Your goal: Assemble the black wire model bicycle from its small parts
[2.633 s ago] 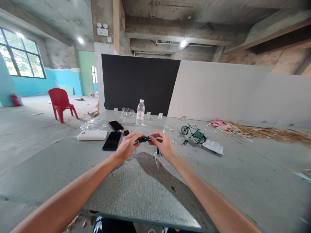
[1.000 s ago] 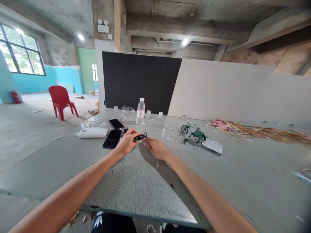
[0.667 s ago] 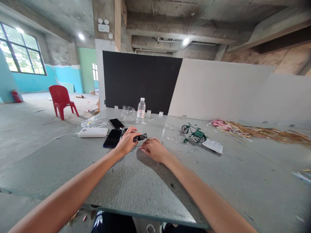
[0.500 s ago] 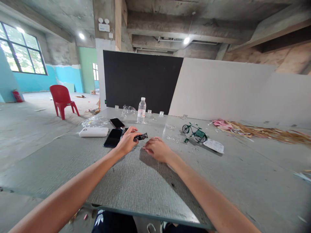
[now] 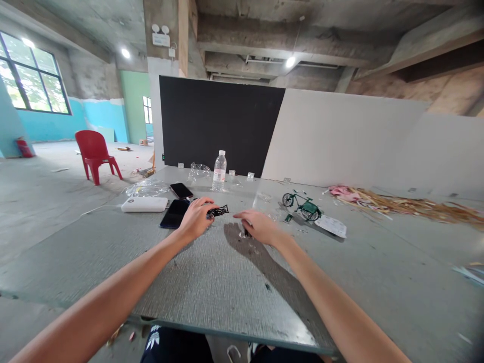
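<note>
My left hand (image 5: 196,218) is closed around a small black model bicycle part (image 5: 218,211), which sticks out past the fingertips just above the table. Spokes or thin bars show on it, but its full shape is hidden. To its right, my right hand (image 5: 257,226) has the index finger stretched toward the black part, apart from it. The other fingers curl under, with a small dark bit and some clear plastic (image 5: 245,234) below them; what they grip is not clear. Farther right stands a green model bicycle (image 5: 302,205), with a small green piece (image 5: 288,218) beside it.
A phone (image 5: 172,216) lies by my left hand, with another phone (image 5: 181,190) behind it and a white power bank (image 5: 144,204) to the left. A water bottle (image 5: 219,171) stands at the back. A white printed packet (image 5: 330,226) lies right of the bicycle.
My right hand has shifted right and its index finger has straightened; a small dark bit and clear plastic now show beneath it. My left hand still holds the black part in nearly the same place.
</note>
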A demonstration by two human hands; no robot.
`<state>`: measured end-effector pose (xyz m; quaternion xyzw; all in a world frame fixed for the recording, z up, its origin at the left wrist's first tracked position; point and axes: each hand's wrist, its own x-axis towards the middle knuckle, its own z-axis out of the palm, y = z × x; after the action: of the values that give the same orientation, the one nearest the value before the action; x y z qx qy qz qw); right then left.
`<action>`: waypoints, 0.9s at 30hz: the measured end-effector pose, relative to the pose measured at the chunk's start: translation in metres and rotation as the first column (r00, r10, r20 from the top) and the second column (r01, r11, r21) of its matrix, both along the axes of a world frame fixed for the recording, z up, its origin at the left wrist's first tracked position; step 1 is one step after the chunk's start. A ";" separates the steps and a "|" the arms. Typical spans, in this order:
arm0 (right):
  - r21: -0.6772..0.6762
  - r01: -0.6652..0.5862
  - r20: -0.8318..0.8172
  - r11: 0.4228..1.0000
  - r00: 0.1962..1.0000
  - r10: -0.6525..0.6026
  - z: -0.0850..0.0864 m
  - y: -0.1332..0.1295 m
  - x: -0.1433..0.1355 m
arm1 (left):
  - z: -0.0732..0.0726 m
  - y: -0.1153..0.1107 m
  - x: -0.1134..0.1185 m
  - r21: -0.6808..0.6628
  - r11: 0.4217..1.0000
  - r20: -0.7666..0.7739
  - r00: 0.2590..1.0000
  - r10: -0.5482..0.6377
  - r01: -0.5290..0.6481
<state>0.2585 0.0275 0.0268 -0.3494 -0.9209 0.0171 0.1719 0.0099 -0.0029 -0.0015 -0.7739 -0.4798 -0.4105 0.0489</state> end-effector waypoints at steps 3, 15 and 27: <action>0.000 -0.116 0.089 0.993 0.989 0.116 -0.010 -0.009 -0.020 | 0.000 0.000 0.000 0.003 1.000 0.006 1.000 -0.009 0.009; 0.055 -0.056 0.214 0.997 0.976 0.043 -0.023 -0.003 -0.032 | 0.002 -0.004 0.002 -0.021 1.000 0.004 1.000 -0.006 0.006; -0.098 0.138 -0.029 0.986 0.989 -0.142 -0.006 0.032 0.033 | 0.001 -0.003 0.001 -0.027 0.999 -0.001 1.000 -0.026 0.026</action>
<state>0.2917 0.0598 0.0206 -0.4207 -0.8890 0.0553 0.1724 0.0107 -0.0055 -0.0005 -0.7808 -0.4752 -0.4043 0.0336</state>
